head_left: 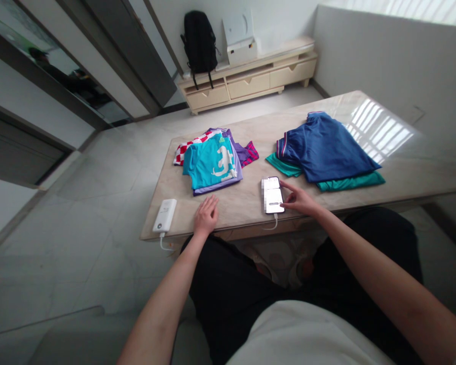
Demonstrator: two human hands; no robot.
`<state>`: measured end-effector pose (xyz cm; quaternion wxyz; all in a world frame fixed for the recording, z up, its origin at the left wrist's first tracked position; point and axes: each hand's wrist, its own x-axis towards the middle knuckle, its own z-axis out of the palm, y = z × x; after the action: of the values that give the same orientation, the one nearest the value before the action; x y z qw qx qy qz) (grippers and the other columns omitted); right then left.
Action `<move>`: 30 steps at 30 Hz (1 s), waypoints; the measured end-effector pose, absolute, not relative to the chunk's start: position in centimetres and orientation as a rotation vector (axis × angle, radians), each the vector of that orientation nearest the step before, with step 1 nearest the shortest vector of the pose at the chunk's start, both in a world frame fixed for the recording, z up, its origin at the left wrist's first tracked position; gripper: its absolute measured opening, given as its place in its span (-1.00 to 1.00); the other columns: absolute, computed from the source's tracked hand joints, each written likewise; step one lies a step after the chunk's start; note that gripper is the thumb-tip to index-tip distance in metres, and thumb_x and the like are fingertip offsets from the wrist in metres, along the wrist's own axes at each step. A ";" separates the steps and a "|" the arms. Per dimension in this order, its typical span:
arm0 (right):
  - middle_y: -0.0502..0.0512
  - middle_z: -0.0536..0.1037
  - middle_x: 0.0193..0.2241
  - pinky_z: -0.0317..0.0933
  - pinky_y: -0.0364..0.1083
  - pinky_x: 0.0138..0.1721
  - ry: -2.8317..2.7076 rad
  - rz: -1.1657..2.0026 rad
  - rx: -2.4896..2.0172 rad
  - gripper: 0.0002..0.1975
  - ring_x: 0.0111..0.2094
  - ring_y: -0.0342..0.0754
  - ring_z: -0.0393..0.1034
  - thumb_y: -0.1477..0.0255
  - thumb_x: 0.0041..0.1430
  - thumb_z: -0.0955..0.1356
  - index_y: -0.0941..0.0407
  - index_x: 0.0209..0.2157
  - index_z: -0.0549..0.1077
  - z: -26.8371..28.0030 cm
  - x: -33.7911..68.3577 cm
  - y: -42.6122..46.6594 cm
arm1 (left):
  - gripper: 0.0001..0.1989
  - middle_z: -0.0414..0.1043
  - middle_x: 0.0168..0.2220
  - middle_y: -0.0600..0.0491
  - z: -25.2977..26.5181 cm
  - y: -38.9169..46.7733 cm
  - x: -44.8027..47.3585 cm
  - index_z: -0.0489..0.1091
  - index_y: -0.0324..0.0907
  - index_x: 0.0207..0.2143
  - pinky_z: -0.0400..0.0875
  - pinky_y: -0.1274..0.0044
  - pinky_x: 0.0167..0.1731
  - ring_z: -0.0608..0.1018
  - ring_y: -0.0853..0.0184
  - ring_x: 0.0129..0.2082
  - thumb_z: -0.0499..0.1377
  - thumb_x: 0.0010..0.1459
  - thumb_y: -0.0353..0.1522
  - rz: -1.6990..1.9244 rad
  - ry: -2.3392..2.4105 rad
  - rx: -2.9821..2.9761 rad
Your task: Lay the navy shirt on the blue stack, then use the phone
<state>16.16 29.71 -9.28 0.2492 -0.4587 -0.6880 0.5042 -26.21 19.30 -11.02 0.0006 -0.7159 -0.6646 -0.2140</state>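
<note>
A phone [273, 196] with a lit screen, partly blurred out, lies flat on the table with a white cable at its lower end. My right hand [297, 199] is at the phone's right side, thumb and a finger spread apart and touching its edge. Flat on the tabletop, fingers stretched out, my left hand [206, 213] rests below a pile of folded clothes. On that pile is a turquoise shirt [209, 161] with a white print, over purple and red-and-white checked garments. Right of the phone lies a folded navy shirt [329, 147] on a green garment [351, 181].
A white power bank [164, 215] with a cable lies near the left corner of the marble-look table [247, 215]. Beyond stands a low cream cabinet [249, 85] bearing a black backpack [199, 43] and a white box [242, 52]. A person [57, 73] shows at far left.
</note>
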 end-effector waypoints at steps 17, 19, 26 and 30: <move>0.21 0.57 0.14 0.43 -0.03 -0.31 -1.797 1.011 -1.433 -0.28 -0.45 -0.12 0.41 0.25 0.16 0.46 0.08 0.35 0.38 -9.7 14.0 30.6 | -0.56 0.37 0.36 0.00 -11.2 19.4 -26.3 0.43 -0.08 0.28 0.30 0.12 0.37 0.37 0.10 0.39 0.03 0.43 -0.35 -0.702 -2.043 -2.256; 0.22 0.54 0.17 0.46 -0.01 -0.23 -1.830 1.005 -1.415 -0.18 -0.37 -0.07 0.46 0.30 0.04 0.53 0.07 0.36 0.38 -9.7 14.2 30.7 | -0.56 0.36 0.36 0.00 -11.2 19.4 -26.3 0.43 -0.09 0.28 0.30 0.13 0.38 0.37 0.11 0.39 0.03 0.43 -0.35 -0.700 -2.043 -2.256; 0.25 0.50 0.18 0.47 -0.01 -0.29 -1.861 1.048 -1.436 -0.25 -0.46 -0.13 0.41 0.28 0.13 0.48 0.04 0.36 0.39 -9.6 14.4 31.3 | -0.56 0.36 0.36 -0.01 -11.1 19.3 -26.2 0.44 -0.13 0.28 0.29 0.14 0.38 0.38 0.11 0.39 0.03 0.42 -0.36 -0.686 -2.050 -2.253; 0.26 0.47 0.21 0.46 -0.04 -0.39 -1.840 1.115 -1.409 -0.23 -0.49 -0.16 0.40 0.33 0.13 0.45 0.02 0.39 0.33 -9.7 14.4 31.3 | -0.55 0.35 0.37 0.01 -11.0 19.3 -26.2 0.43 -0.11 0.29 0.29 0.14 0.38 0.37 0.11 0.39 0.03 0.42 -0.37 -0.684 -2.050 -2.257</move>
<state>14.37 31.28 -9.66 0.2813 -0.5257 -0.6866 0.4161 -26.19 19.30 -11.02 0.0086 -0.7223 -0.6559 -0.2189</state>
